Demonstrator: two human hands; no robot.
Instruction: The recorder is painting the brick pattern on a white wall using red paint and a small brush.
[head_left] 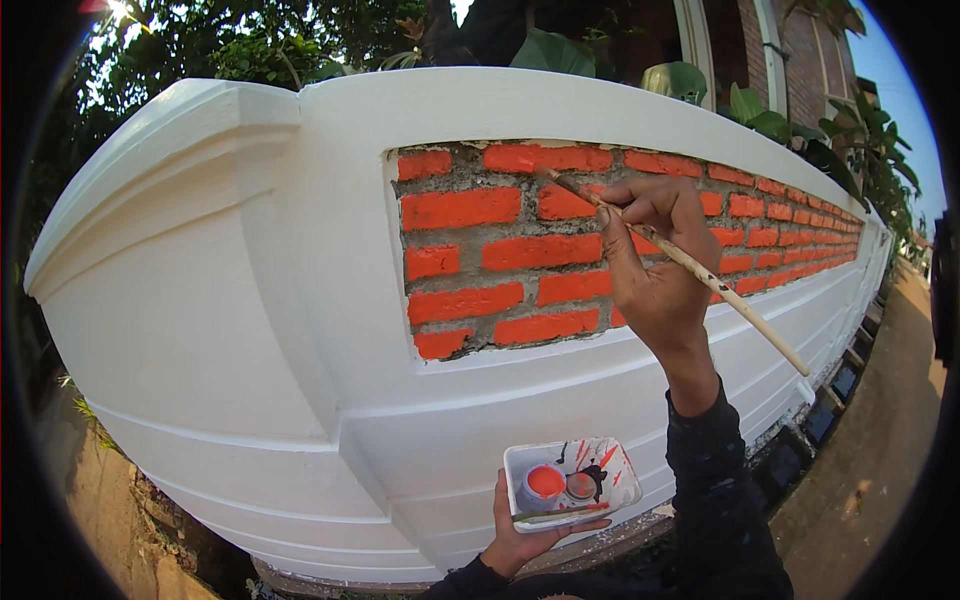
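My right hand (660, 250) pinches a long paintbrush (690, 262) with a pale wooden handle. Its tip meets an orange-painted brick (548, 158) in the top row of the brick panel (540, 250). Dark grey mortar shows between the orange bricks. Low in front of the wall, my left hand (525, 540) supports a white plastic tub (625, 490) from below and the side. Inside the tub stand a small cup of orange paint (546, 481) and a smaller round pot (580, 486), beside black and orange smears. A second brush (560, 512) lies along the tub's near side.
A white wall (400, 420) with moulded ledges frames the panel, and its corner pillar (180, 250) juts out at left. Leafy plants (555, 55) grow above the wall. A paved path (860, 480) runs along the right, with dark openings (785, 460) at the wall's foot.
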